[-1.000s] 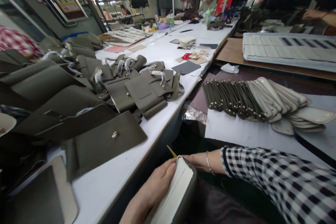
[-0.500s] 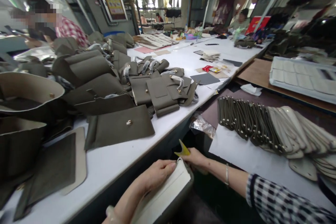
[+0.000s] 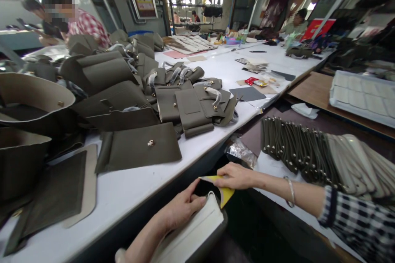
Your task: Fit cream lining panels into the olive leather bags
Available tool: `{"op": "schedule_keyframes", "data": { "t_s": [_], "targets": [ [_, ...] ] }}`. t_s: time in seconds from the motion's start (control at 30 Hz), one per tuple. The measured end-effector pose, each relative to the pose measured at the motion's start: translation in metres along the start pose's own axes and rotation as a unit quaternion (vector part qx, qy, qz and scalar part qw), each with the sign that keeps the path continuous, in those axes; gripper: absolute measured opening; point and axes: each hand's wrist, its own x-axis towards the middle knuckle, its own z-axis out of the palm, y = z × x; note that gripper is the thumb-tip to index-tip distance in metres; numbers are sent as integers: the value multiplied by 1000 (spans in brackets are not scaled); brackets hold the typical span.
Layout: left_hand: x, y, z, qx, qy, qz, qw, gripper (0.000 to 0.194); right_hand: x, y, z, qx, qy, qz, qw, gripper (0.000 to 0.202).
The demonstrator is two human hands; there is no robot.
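Observation:
My left hand [image 3: 180,209] grips the upper end of an olive leather piece with a cream lining [image 3: 193,234], held below the front edge of the white worktable [image 3: 142,181]. My right hand [image 3: 236,175] is just above it and pinches a yellow sheet [image 3: 224,191] between thumb and fingers, right at the top of the leather piece. A bracelet sits on the right wrist, and the sleeve is black-and-white checked.
Olive bag panels [image 3: 138,148] and part-made bags [image 3: 191,104] cover the table's left side. A row of olive and cream straps [image 3: 311,152] lies on white paper to the right. One person [image 3: 61,12] works at far left, another [image 3: 294,22] at the far end.
My right hand has lifted and drawn the yellow sheet out from behind the leather piece, showing more of it. The view has swung left and tilted slightly.

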Motion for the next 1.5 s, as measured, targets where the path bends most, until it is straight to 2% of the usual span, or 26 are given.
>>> {"op": "schedule_keyframes", "data": {
  "t_s": [0.1, 0.2, 0.37, 0.5, 0.6, 0.77, 0.93, 1.13, 1.5],
  "targets": [
    [3, -3, 1, -25, 1, 8, 1000, 103, 12, -10, -8, -159, 72, -62, 983, 56],
    [2, -3, 0, -6, 6, 22, 1000, 99, 25, -16, -11, -252, 75, -140, 955, 58],
    [-2, 7, -3, 90, 35, 28, 995, 86, 37, -19, -11, -322, 70, -232, 915, 58],
    [-3, 14, -4, 103, 21, 66, 992, 70, 37, -22, -13, -348, 75, -263, 896, 55],
    [-2, 14, -3, 108, 13, 75, 991, 61, 37, -22, -12, -362, 77, -272, 888, 54],
    [-1, 12, -3, 111, 14, 77, 991, 58, 38, -21, -9, -377, 76, -270, 883, 54],
    [-3, 17, 0, 114, 6, 98, 989, 55, 33, -27, -11, -382, 54, -252, 888, 57],
    [-7, 20, 4, 166, 23, 100, 981, 54, 28, -34, -12, -389, 22, -226, 893, 55],
    [-11, 20, 6, 185, 30, 102, 977, 51, 22, -33, -2, -386, 26, -200, 900, 56]
  ]
}}
